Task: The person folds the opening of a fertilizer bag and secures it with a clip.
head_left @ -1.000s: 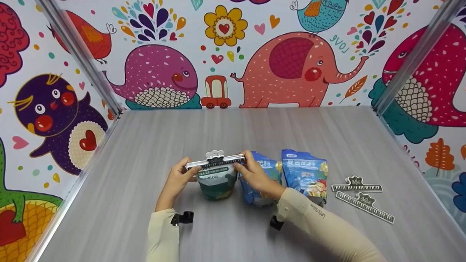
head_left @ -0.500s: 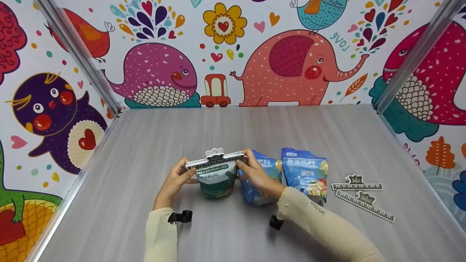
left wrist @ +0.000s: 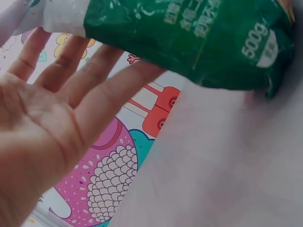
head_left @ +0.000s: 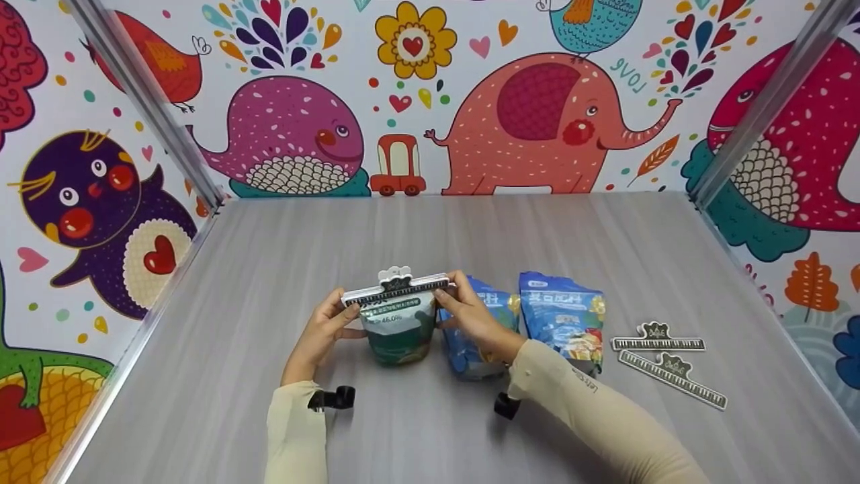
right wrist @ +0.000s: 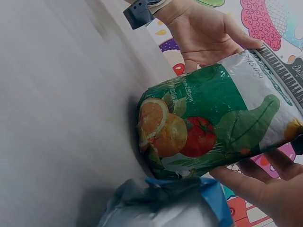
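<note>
A green and white pouch [head_left: 401,339] printed with fruit and vegetables stands upright on the table. Across its top edge sits a long bag clip [head_left: 396,290] with a piano-key pattern. My left hand [head_left: 326,331] holds the clip's left end, thumb in front; the left wrist view shows its fingers extended behind the pouch [left wrist: 189,42]. At the other end, my right hand [head_left: 474,319] pinches the clip with its thumb in front. Its other fingers reach behind the pouch [right wrist: 203,118] in the right wrist view.
Two blue pouches stand to the right: one [head_left: 480,346] partly behind my right hand, the other [head_left: 563,323] beside it. Farther right, two loose piano-pattern clips lie flat, an upper one [head_left: 660,345] and a slanted lower one [head_left: 674,380]. Patterned walls [head_left: 416,101] bound the table.
My left thumb has slid outward toward the clip's left end, and my right thumb has shifted slightly up. The clip stays on the pouch; the blue pouches and loose clips are unmoved.
</note>
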